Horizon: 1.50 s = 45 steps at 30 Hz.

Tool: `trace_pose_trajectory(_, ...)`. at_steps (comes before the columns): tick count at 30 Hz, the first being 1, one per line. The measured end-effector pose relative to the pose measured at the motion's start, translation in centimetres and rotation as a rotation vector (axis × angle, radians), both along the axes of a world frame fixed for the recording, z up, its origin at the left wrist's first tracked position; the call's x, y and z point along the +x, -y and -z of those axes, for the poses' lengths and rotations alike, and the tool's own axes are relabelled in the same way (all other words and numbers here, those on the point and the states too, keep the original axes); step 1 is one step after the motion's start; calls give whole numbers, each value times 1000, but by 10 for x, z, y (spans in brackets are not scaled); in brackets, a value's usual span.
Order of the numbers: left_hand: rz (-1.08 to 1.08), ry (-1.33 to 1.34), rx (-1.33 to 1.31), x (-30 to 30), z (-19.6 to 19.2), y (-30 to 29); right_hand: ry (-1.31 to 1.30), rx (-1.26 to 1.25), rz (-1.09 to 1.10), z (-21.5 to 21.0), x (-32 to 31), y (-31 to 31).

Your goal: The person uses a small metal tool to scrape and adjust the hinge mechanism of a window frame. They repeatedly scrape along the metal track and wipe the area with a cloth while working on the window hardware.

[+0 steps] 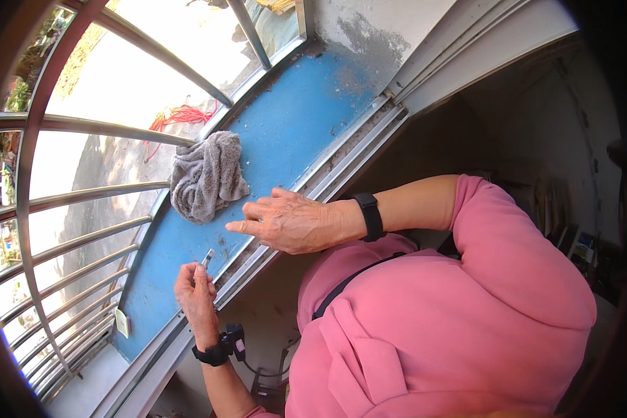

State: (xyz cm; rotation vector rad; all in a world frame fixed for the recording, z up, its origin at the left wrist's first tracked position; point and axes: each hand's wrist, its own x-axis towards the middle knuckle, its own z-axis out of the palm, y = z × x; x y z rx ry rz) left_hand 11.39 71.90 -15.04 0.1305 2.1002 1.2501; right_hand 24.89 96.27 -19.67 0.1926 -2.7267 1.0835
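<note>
Blue paint covers the window sill [285,118] that runs from the lower left of the frame up to the upper middle, with metal window bars [83,188] curving along its left edge and an aluminium sliding track [313,191] along its right edge.

Head view: the left hand [196,289], low and left of centre, is closed in a pinch on a small metal scraper blade [207,257], thumb and fingertips gripping its lower end while the tip points up and right, close to the sill beside the track; whether it touches the paint I cannot tell. The right hand [285,223], at the centre, lies flat and loosely spread, palm down, across the track and the sill's edge, holding nothing. A crumpled grey rag [205,174] sits on the sill above and left of the right hand, just apart from its fingertips. A small pale tag [122,322] lies near the sill's lower left end.

To scrape well here, I judge the blade should meet the surface at a shallow angle with short, light strokes, so the edge lifts specks without gouging paint. The right hand serves best as a brace, kept clear of the blade's line. The rag lies close enough to wipe loosened grit.
</note>
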Motion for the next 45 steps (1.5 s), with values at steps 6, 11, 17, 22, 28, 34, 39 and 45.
trace_pose_trajectory(6, 235, 102, -123, 24, -21, 6, 84, 20, 140, -4, 78, -74)
trace_pose_trajectory(11, 312, 77, -273, 28, -23, 13, 120, 56, 231, -2, 109, -98)
trace_pose_trajectory(17, 250, 70, -359, 28, 0, 30, 146, 83, 285, -3, 126, -106)
trace_pose_trajectory(22, 176, 162, -204, 40, 25, 24, 109, 148, 321, -4, 137, -120)
trace_pose_trajectory(28, 196, 86, -237, 61, 29, -14, 124, 171, 345, 3, 144, -142)
trace_pose_trajectory(34, 320, 42, -286, 78, 28, -78, 125, 240, 319, 5, 149, -157)
trace_pose_trajectory(39, 382, -3, -252, 93, 33, -119, 138, 272, 237, 5, 149, -163)
trace_pose_trajectory(45, 444, -113, -259, 107, 33, -149, 118, 233, 141, 9, 144, -152)
